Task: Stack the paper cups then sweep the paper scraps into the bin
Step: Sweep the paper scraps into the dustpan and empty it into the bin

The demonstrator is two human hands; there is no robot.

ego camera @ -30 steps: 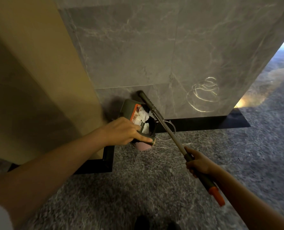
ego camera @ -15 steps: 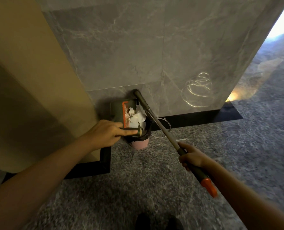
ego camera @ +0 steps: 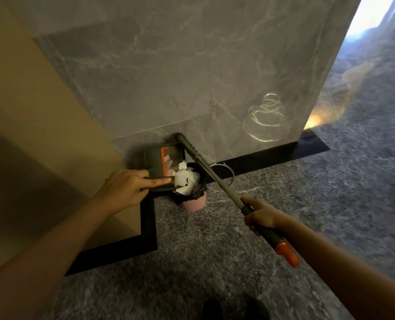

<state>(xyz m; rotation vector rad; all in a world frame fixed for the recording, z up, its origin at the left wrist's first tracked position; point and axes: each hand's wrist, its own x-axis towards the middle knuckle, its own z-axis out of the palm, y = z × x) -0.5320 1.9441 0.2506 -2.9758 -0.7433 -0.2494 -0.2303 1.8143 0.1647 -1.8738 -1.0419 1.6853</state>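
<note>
— Paper scraps (ego camera: 186, 180), location?
— White crumpled heap in the mouth of the bin (ego camera: 193, 204), touching the lip of the dustpan (ego camera: 163, 162), which tilts over the bin's rim. Bin: pink, black liner, standing on the floor (ego camera: 215, 262) in the inner corner where the marble pillar (ego camera: 192, 65) meets the beige wall (ego camera: 18, 88).
— Hands?
— Left hand (ego camera: 127, 188): holds the dustpan by its near edge, index finger straight along the lip, other fingers tucked under, thumb hidden. Right hand (ego camera: 261, 215): fingers wrapped round the long handle (ego camera: 217, 181), above its orange end cap (ego camera: 287, 252). The handle runs up to the dustpan's far corner.
— Hidden or unclear?
— Bin interior: covered by scraps, depth of fill cannot be told. Upper wall of the bin: under the liner's overhang. Thin pale loop (ego camera: 226, 174) just beside the bin, partly behind the handle: cannot identify. Dark shoes (ego camera: 233, 308): cut off by the bottom edge. Both forearms run out of view.
— Edges, room?
— Black skirting (ego camera: 261, 155) close behind the bin, beige wall to the left. Open floor lies toward the viewer and rightward, up to the pillar's lit corner.
</note>
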